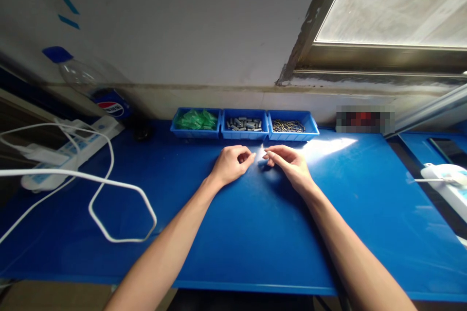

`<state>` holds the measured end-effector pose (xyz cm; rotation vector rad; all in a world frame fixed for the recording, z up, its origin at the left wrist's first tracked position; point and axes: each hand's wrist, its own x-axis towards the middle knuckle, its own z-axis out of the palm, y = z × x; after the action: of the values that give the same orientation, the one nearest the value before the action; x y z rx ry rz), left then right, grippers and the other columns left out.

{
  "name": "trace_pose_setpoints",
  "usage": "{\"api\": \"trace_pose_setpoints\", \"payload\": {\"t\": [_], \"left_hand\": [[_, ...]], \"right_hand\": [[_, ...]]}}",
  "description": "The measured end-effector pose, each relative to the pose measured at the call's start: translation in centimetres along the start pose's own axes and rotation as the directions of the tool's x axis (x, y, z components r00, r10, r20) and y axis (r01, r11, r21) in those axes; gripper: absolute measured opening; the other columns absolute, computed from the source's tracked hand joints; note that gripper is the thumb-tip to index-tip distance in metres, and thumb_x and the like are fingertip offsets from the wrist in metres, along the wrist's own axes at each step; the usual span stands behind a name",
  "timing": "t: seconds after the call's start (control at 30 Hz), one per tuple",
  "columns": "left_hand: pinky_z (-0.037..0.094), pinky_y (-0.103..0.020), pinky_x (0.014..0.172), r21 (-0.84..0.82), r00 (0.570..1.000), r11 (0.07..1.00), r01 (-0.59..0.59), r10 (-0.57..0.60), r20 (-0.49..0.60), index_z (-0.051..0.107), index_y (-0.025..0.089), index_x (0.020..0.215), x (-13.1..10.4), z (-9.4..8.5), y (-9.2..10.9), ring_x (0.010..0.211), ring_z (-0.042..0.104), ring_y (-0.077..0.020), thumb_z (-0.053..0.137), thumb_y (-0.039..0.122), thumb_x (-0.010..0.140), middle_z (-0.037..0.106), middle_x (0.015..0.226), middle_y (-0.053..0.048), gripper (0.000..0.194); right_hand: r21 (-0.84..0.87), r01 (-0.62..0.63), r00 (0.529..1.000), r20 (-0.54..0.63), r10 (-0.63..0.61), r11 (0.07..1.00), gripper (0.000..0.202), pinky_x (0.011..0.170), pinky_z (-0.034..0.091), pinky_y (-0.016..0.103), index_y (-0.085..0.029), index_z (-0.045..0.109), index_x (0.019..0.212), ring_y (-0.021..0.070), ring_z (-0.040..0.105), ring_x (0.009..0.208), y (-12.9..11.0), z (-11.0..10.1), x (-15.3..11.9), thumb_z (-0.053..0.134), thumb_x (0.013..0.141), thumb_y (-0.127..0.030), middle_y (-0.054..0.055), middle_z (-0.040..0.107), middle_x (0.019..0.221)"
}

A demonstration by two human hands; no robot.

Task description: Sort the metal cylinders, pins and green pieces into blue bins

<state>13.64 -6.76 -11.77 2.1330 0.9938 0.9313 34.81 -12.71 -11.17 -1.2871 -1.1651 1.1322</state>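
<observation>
Both hands are over the blue table [233, 233], in front of three small blue bins. My left hand [232, 164] is closed, thumb and fingers curled together; what it pinches, if anything, is too small to name. My right hand [288, 163] faces it, a short gap away, its thumb and forefinger pressed together; anything between them is too small to make out. Behind them, the left bin holds green plastic pieces [197, 119], the middle one grey metal pieces [245, 124], and the right one thin brass-coloured screws or pins [288, 126].
On the left lie a white power strip [83, 143] and a looped white cable [126, 184]. A Pepsi bottle [109, 102] stands by the wall. At the right are another white power strip [447, 180] and a dark flat device [447, 149].
</observation>
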Motion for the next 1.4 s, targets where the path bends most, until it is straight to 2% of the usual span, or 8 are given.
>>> {"api": "trace_pose_setpoints", "payload": {"t": [0.07,0.8,1.4], "left_hand": [[0.044,-0.028,0.062,0.029,0.999,0.999,0.017,-0.019,0.041,0.071,0.018,0.074,-0.04,0.21,-0.26,0.063,0.06,-0.0145,0.066,0.029,0.096,0.07,0.071,-0.003,0.025],[0.046,-0.027,0.067,0.057,0.997,0.998,0.014,-0.018,0.07,0.077,0.02,0.09,-0.07,0.09,-0.22,0.068,0.061,-0.0147,0.064,0.024,0.095,0.07,0.078,-0.003,0.015],[0.046,-0.026,0.066,0.065,0.997,0.998,0.02,-0.025,0.077,0.07,0.019,0.083,-0.09,0.1,-0.05,0.067,0.06,-0.0146,0.064,0.019,0.092,0.068,0.076,-0.002,0.011]], "right_hand": [[-0.026,-0.001,1.0,0.01,0.002,1.0,0.039,0.078,0.061,0.037,-0.023,0.079,0.101,0.021,0.073,0.075,-0.04,0.02,-0.01,0.082,0.085,-0.058,0.007,0.082,0.091],[-0.046,-0.023,1.0,0.016,0.024,0.999,0.041,0.076,0.06,0.036,-0.022,0.079,0.099,0.0203,0.073,0.074,-0.02,0.01,0.06,0.084,0.082,-0.059,0.007,0.082,0.092],[-0.061,0.004,1.0,0.004,-0.004,0.998,0.041,0.075,0.061,0.036,-0.022,0.079,0.101,0.0202,0.072,0.074,0.04,0.09,0.05,0.081,0.085,-0.06,0.007,0.082,0.091]]}}
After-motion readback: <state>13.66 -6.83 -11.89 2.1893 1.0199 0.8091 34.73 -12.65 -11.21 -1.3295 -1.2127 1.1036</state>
